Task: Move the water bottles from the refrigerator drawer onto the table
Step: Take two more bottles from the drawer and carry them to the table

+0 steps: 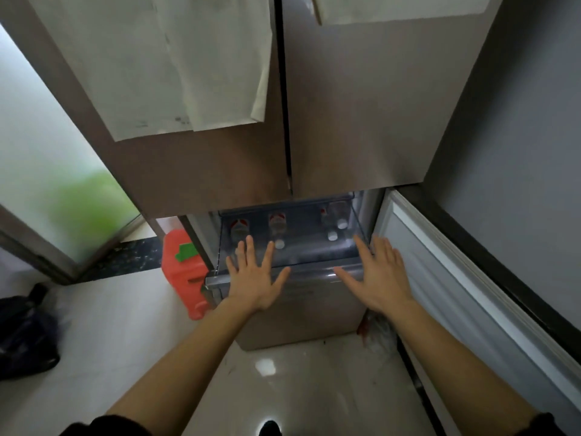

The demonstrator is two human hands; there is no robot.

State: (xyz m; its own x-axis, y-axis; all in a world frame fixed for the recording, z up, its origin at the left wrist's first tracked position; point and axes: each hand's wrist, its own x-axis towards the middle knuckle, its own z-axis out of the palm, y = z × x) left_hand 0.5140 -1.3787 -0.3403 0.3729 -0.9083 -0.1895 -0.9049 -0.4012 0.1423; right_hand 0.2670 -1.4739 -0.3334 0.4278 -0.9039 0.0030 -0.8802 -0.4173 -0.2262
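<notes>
Looking straight down at a fridge [345, 105] with the clear drawer [292, 247] slid out under the two closed upper doors. Both hands stretched out flat over the drawer's front edge, fingers spread wide, holding nothing. Left hand [256, 280] hovering over the drawer's left front corner, fingertips reaching past the rim above the bottle there. Right hand [379, 276] near the right front corner, just beside the open lower door [446, 278] swung out on that side. Can't tell if either palm is actually touching the drawer front or just floating above it.

Four water bottles inside the drawer, all lying with white caps pointing toward the camera and red labels further back. One bottle [238, 229] at far left, partly hidden behind the left fingers. Second bottle [277, 226] just right of it. Two more, a third bottle [330, 221] and a fourth bottle [340, 215], tucked close together toward the right wall. Kinda blurry in there, so no reading the labels.

Orange plastic container [185, 272] on the floor left of the fridge, with a green patch on it. Dark bag [28, 335] slumped at far left on the pale floor. Paper sheets [176, 64] stuck to the fridge doors up top.
</notes>
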